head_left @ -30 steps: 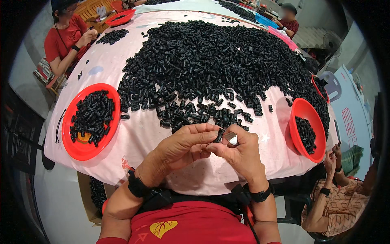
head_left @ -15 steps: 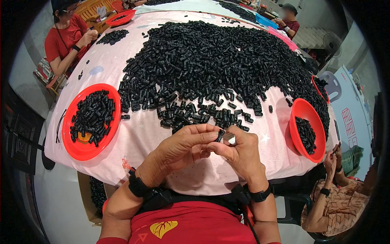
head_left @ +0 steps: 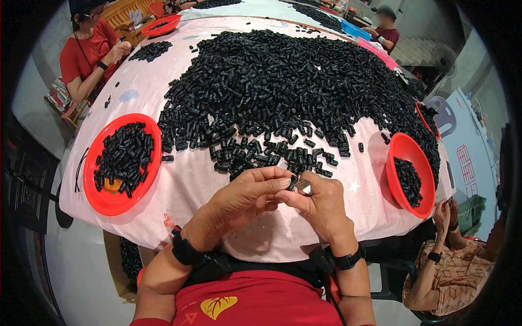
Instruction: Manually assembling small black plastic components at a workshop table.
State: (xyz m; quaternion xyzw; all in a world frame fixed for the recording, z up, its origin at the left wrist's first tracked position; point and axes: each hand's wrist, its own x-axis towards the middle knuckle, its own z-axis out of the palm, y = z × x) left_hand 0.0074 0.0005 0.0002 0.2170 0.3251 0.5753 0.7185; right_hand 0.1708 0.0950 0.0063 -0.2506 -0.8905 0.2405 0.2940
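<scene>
Above the near edge of the table, my two hands meet. My left hand (head_left: 242, 198) is closed, pinching a small black plastic part (head_left: 294, 181) between thumb and fingers. Closed round a short silver metal tool (head_left: 304, 188), my right hand (head_left: 325, 205) brings it up against that part; the fingers hide most of the tool, so its kind is unclear. Just beyond the fingertips lie loose black parts (head_left: 255, 149) at the front of a large heap (head_left: 261, 81) of similar short cylinders.
A red plate (head_left: 91, 187) piled with black parts stands at left, and a red bowl (head_left: 399, 190) of smaller black pieces at right. Pink cloth (head_left: 190, 190) covers the table. Co-workers sit at far left, far right and near right. Beneath the left edge is a cardboard box (head_left: 114, 261).
Both hands keep nearly the same place and grip. The metal tool and black part have tilted slightly between the fingers.
</scene>
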